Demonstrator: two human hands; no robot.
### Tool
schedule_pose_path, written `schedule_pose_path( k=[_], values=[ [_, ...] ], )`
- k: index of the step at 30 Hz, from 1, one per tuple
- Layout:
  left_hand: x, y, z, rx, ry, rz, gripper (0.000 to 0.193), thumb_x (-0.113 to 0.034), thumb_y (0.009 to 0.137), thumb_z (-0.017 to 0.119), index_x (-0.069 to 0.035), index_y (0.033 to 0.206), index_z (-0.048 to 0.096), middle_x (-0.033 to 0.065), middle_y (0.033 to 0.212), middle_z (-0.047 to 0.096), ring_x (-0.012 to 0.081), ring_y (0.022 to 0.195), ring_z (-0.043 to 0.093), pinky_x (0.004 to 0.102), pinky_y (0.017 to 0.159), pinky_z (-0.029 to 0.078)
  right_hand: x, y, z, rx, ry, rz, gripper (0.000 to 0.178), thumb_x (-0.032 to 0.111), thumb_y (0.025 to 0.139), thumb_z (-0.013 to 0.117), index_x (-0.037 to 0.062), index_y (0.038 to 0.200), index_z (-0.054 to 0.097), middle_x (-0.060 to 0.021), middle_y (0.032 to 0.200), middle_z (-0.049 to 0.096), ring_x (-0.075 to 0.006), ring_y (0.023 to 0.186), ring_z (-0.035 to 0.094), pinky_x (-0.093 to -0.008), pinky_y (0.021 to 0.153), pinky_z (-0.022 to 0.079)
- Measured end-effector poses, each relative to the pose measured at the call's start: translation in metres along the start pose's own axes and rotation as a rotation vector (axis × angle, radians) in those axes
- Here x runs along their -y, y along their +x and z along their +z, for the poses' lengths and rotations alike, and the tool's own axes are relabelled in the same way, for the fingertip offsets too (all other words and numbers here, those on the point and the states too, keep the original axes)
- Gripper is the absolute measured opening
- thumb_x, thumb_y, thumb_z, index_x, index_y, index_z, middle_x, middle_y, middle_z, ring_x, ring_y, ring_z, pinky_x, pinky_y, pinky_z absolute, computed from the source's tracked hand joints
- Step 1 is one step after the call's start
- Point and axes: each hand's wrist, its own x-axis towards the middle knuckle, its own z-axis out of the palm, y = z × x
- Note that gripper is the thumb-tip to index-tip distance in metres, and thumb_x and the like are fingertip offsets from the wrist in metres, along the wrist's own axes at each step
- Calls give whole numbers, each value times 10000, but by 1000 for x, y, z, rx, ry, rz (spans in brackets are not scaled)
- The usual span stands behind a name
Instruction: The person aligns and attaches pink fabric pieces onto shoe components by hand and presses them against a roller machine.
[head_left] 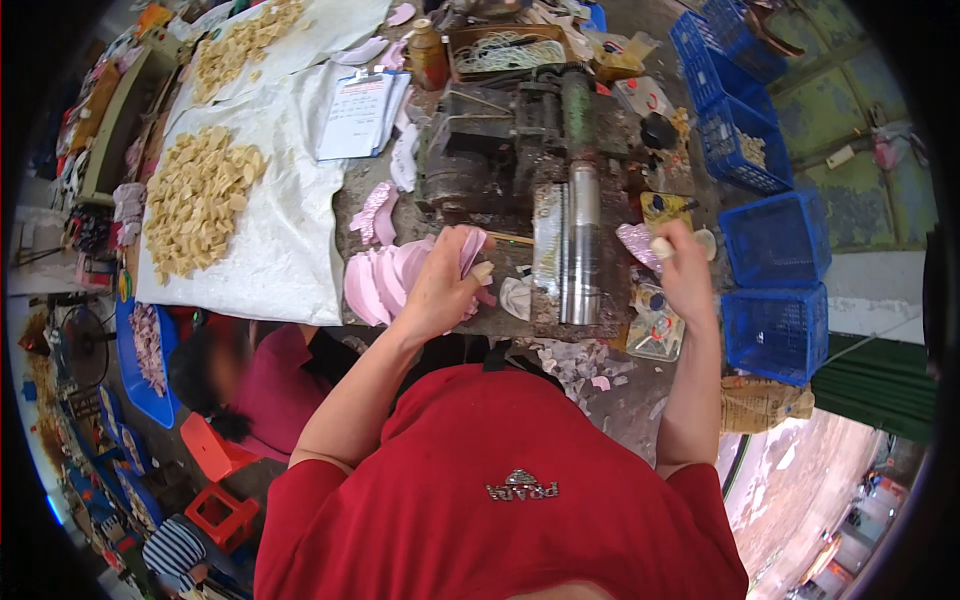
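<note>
Gripping a thin pink piece (473, 247), the left hand (445, 285) is at a row of pink pieces (385, 287) on the desk (358, 182) – apparently several left to handle – while the right hand (686, 275) pinches a patterned piece (637, 243) right of the steel roller (584, 230); what's finished, I cannot tell.

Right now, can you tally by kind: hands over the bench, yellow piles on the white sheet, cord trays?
Hands: 2 (left hand, right hand)
Yellow piles: 2
Cord tray: 1
Total: 5, leaving out the pink pieces, which overlap too much to count.
</note>
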Motion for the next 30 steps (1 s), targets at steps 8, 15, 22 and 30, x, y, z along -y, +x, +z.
schedule_pose_path(
  k=[8,15,22,30],
  values=[
    [-12,12,55,117,258,304,383,54,818,512,-23,1190,461,193,1223,368,334,1118,459,356,908,438,22,11,39,60,-254,-169,148,20,751,550,87,880,578,-100,862,593,-317,858,540,-381,832,314],
    [2,1,10,-66,43,228,254,41,836,504,-13,1081,538,144,1129,471,282,1076,493,329,882,424,-2,5,39,-151,44,-64,173,10,781,600,40,951,597,-94,920,567,-244,820,556,-318,744,446],
    [76,-44,-89,-389,783,127,409,88,717,483,-24,1105,552,125,1177,500,320,1067,507,404,863,414,0,-2,41,-131,232,152,177,51,843,586,25,1018,580,-45,956,588,-136,820,550,-262,762,447],
    [98,-82,-91,185,737,-78,275,1,805,521,-46,1065,595,183,1092,492,350,1026,495,404,888,416,18,2,45,-134,341,117,163,57,851,576,27,1012,572,-40,944,589,-132,825,551,-268,767,449]
  ],
)
